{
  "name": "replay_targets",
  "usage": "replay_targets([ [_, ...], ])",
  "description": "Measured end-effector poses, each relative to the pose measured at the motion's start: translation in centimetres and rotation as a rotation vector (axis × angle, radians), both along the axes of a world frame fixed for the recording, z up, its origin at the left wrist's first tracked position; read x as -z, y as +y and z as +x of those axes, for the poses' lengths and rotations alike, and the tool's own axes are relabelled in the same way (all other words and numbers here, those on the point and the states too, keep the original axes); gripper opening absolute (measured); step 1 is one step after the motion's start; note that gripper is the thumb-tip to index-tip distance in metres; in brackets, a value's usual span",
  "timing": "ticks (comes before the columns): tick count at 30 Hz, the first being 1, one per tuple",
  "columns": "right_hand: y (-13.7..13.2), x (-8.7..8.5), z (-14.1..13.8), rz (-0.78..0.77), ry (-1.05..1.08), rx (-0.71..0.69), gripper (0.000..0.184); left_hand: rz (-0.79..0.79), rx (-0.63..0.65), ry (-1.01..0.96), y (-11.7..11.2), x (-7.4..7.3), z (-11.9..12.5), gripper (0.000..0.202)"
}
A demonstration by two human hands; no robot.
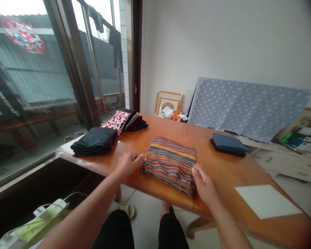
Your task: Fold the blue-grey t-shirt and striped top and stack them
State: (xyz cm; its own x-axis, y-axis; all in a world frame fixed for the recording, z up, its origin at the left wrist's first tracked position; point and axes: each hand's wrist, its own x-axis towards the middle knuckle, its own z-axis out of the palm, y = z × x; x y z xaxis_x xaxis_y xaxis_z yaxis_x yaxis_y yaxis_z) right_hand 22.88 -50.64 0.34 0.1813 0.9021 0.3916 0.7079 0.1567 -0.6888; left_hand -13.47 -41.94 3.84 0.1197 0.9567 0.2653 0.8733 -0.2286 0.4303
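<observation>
Head camera: a person sits at a honey-toned wooden table (223,181) beside a tall sliding window (33,69), with dark clothes hanging beyond the glass at upper left of the frame. At center, a folded striped cloth (169,165) in red, yellow and gray lies flat on the tabletop, between both hands. The left hand (128,165) is open, fingers together, its fingertips at or just touching the stack's left edge. The right hand (204,184) is also open, fingers loosely apart, resting against the stack's near right corner. Neither hand grips the cloth. Toward the table's far left end sit a folded black garment (94,141), a folded red-and-white patterned cloth (118,121) and a dark stack of folded clothes (133,120). A folded slate-blue cloth (228,144) lies at right, and a white sheet (266,201) lies near the table's lower right edge. Behind the table, a gray polka-dot fabric (246,107) drapes against the pale wall, beside a wooden picture frame (169,103). Dark trousers (114,231) show below the table's near edge, and a pale sandal (128,211) sits on the floor.
</observation>
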Motion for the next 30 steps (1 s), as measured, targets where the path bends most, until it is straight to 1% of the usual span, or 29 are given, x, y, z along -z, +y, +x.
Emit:
replay_targets([
  [3,-1.2,0.0,-0.8,0.018,0.001,-0.025,0.054,-0.066,-0.003,0.005,-1.8,-0.2,1.2,0.058],
  [5,-1.7,0.1,-1.2,0.008,-0.004,-0.041,0.053,-0.091,0.0,0.011,-2.3,-0.5,1.9,0.051],
  [7,-2.0,0.2,-1.3,-0.011,-0.015,-0.063,0.052,-0.081,-0.011,0.009,-2.4,-0.7,2.4,0.039],
  [9,-2.3,0.4,-1.3,-0.027,-0.033,-0.081,0.052,-0.059,-0.051,-0.001,-2.4,-0.9,2.4,0.031],
  [11,-2.5,0.6,-1.1,-0.037,-0.068,-0.085,0.052,-0.058,-0.099,0.008,-2.3,-0.9,2.2,0.028],
  [14,-2.7,0.8,-0.7,-0.042,-0.136,-0.079,0.052,-0.092,-0.13,0.066,-2.4,-0.6,1.6,0.023],
  [15,-2.8,0.8,-0.6,-0.038,-0.151,-0.075,0.052,-0.083,-0.137,0.077,-2.5,-0.5,1.6,0.021],
  [17,-2.8,0.6,-0.7,-0.017,-0.164,-0.072,0.05,-0.006,-0.128,0.074,-2.7,-0.5,1.9,0.02],
  [19,-2.8,0.1,-1.0,0.014,-0.176,-0.072,0.049,0.109,-0.049,0.052,-2.7,-0.7,2.7,0.023],
  [21,-2.7,-0.3,-1.5,0.031,-0.216,-0.082,0.051,0.192,0.105,0.033,-2.6,-1.1,3.9,0.029],
  [23,-2.8,-0.7,-2.1,0.003,-0.285,-0.104,0.055,0.215,0.261,0.046,-2.3,-1.2,5.1,0.037],
  [24,-3.0,-0.8,-2.4,-0.032,-0.324,-0.12,0.057,0.197,0.322,0.07,-2.2,-1.1,5.5,0.043],
  [26,-3.4,-0.8,-2.9,-0.13,-0.403,-0.156,0.059,0.11,0.397,0.15,-2.0,-0.3,5.9,0.056],
  [28,-3.9,-0.7,-3.1,-0.224,-0.469,-0.175,0.061,0.008,0.42,0.227,-1.9,0.7,5.7,0.065],
  [30,-4.3,-0.7,-3.3,-0.284,-0.513,-0.175,0.064,-0.043,0.409,0.268,-1.8,1.6,5.3,0.069],
])
